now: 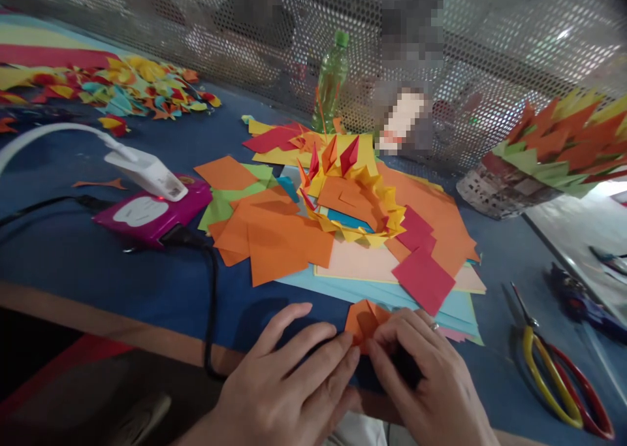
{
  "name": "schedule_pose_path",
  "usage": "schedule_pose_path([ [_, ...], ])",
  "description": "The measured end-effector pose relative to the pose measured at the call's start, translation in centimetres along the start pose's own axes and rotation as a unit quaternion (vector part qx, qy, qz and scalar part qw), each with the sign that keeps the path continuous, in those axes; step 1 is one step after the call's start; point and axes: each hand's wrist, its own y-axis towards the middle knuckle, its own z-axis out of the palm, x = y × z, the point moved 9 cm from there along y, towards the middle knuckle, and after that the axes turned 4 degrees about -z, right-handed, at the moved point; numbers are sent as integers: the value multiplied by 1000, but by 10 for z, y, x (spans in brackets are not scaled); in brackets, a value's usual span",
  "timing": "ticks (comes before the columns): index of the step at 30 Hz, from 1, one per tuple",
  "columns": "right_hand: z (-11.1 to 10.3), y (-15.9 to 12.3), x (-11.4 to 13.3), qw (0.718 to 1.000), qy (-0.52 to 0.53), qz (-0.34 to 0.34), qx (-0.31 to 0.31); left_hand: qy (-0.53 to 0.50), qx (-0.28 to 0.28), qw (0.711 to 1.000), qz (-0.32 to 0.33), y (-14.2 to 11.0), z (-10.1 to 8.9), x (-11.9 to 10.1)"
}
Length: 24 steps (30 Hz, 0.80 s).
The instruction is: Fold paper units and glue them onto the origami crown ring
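A small folded piece of orange paper (361,322) is between my two hands near the table's front edge. My left hand (298,374) holds its left side close to the fingertips, with the outer fingers spread; the thumb is mostly hidden. My right hand (424,361), with a ring on one finger, pinches the paper's right side between thumb and fingers. Beyond the hands lies a ring of folded yellow paper points (367,237) with several red and orange points on its left and back. Loose orange squares (279,243) and red squares (424,279) lie around it.
A purple power adapter (147,221) with a white plug and black cables sits left. Scissors (548,374) lie right. A green bottle (330,83) stands by the mesh panel. Folded scraps (142,87) are piled far left. A paper-pointed basket (514,181) stands far right.
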Motion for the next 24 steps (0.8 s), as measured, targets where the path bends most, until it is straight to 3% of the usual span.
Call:
schedule_pose_path([
  [24, 2, 1, -1, 1000, 2, 5, -5, -21, 16, 999, -41, 4, -6, 0],
])
